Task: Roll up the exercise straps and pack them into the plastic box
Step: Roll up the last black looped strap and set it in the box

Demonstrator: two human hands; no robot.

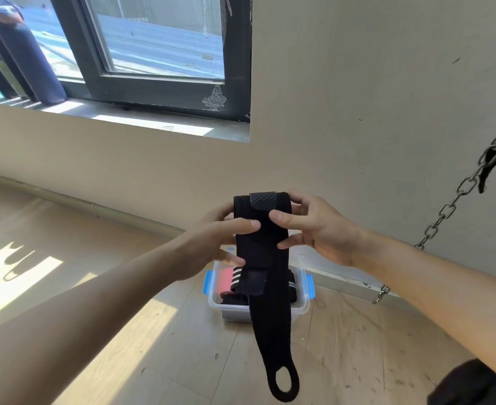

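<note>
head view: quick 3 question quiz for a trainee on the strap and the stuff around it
1. True or false: only the left hand holds the black strap.
2. What hangs at the right of the view? A) a chain B) a rope C) a towel
3. Fill in: the strap's lower end, hanging in front of the plastic box, has a ____ in it.

Key: 1 false, the right hand grips it too. 2 A. 3 loop.
</note>
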